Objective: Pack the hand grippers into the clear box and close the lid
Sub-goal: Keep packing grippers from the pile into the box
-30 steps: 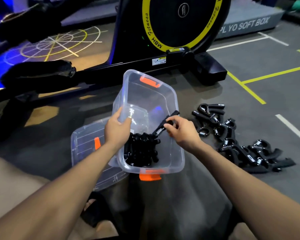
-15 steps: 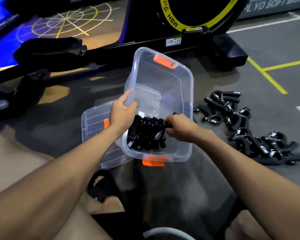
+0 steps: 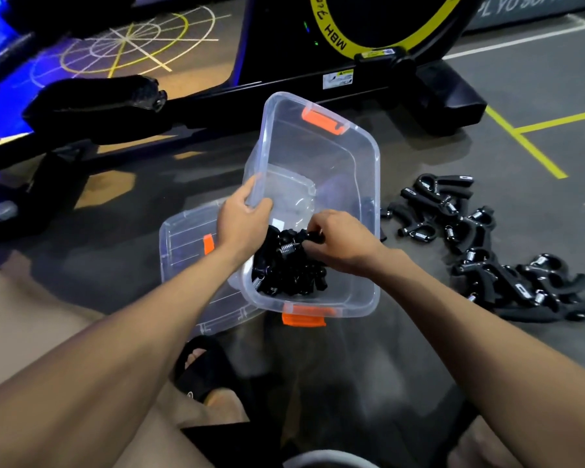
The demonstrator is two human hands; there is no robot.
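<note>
Clear box (image 3: 362, 184) rim is gripped by left hand (image 3: 242, 219) at 9 o'clock. Packed hand grippers (image 3: 286, 268) are pinched, seemingly, by right hand (image 3: 343, 241). Loose grippers (image 3: 480, 244) lie at 3 o'clock; lid (image 3: 186, 238) underneath.

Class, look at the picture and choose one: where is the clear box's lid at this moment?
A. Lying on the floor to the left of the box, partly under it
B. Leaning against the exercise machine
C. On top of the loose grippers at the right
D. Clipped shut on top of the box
A: the lid lies flat on the floor left of the clear box, its edge tucked under the box, which stands open.
</note>
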